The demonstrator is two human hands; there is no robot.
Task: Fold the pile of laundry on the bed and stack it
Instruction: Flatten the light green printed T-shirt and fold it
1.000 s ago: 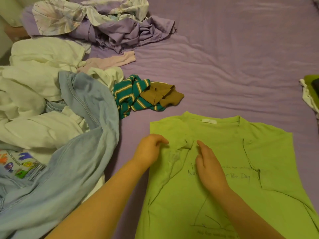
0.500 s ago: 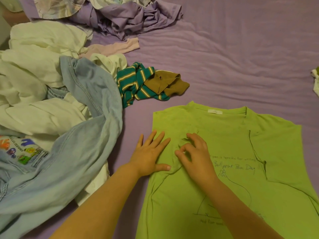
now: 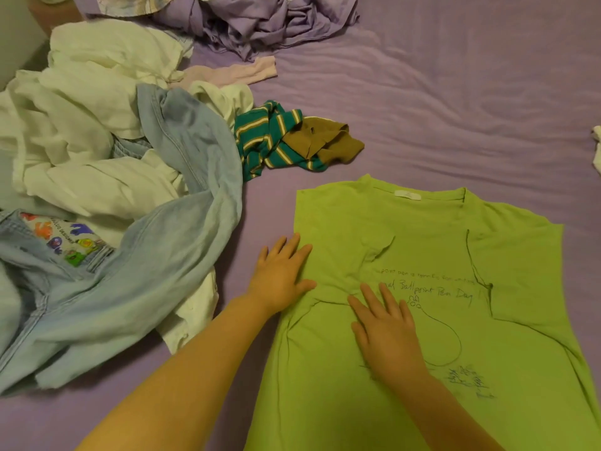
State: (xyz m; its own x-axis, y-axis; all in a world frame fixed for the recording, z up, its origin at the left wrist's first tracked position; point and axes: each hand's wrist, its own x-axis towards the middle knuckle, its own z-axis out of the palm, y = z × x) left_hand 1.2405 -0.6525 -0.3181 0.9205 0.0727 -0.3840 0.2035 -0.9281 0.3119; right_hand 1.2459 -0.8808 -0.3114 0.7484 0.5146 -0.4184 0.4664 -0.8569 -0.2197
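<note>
Spreading under everything is the purple bed sheet [image 3: 455, 92], rippled and reaching well beyond both hands on every side. To the left of the left hand [image 3: 279, 278] the unfolded laundry pile [image 3: 97, 190] heaps up: cream and white garments [image 3: 81, 109] at the far side, and a pale blue denim piece [image 3: 182, 222] draped over them, its near edge close to the left forearm. A white shirt with a colourful print [image 3: 65, 239] peeks out from under the denim. Beyond both hands, at the far edge of view, a crumpled lilac garment [image 3: 266, 24] lies on the sheet.

Under both hands lies the lime green T-shirt [image 3: 422, 239], spread flat with its collar pointing away from the person and dark handwriting-style print across its chest. Both of its side parts look folded inward, leaving creased edges running down the fabric.

Ahead of the left hand and a little left sits a bunched green striped top [image 3: 260, 138] with an olive-brown piece [image 3: 322, 138] touching it.

Left hand: fingers straight and spread, palm down, resting across the shirt's left edge so that part of it lies on the sheet. Right hand [image 3: 387, 333]: flat and spread too, pressing on the shirt's middle just below the printed lines. Far to the right, a small white cloth scrap [image 3: 596, 148] shows at the frame edge.
</note>
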